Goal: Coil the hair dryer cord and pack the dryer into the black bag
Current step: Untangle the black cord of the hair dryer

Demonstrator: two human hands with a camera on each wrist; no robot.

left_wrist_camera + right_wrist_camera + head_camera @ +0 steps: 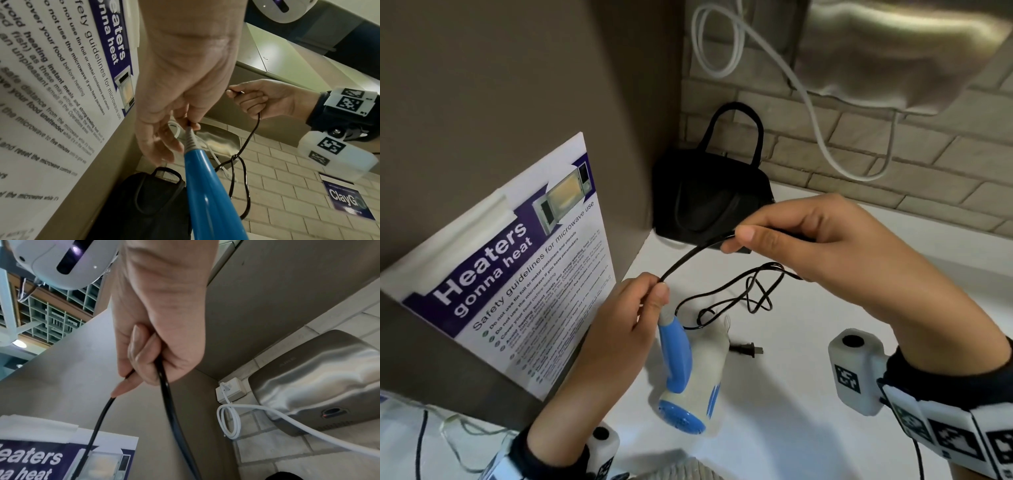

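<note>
- Left hand (619,318) pinches the cord (698,251) where it leaves the hair dryer (688,373) handle.
- Right hand (822,240), above the dryer, clamps the cord further along.
- Black bag (709,202) sits beyond the dryer.
- Risk: the loose tangle (753,291) may knot when pulled.

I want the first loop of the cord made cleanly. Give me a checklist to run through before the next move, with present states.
1. Left hand pinches the cord at the dryer handle end: ok.
2. Right hand grips the cord farther along: ok.
3. Span between the hands free of kinks: ok.
4. Remaining cord on the counter untangled: not ok, it lies in crossed loops.
5. Plug unplugged and lying free: ok.
6. Black bag open for packing: cannot tell.
</note>
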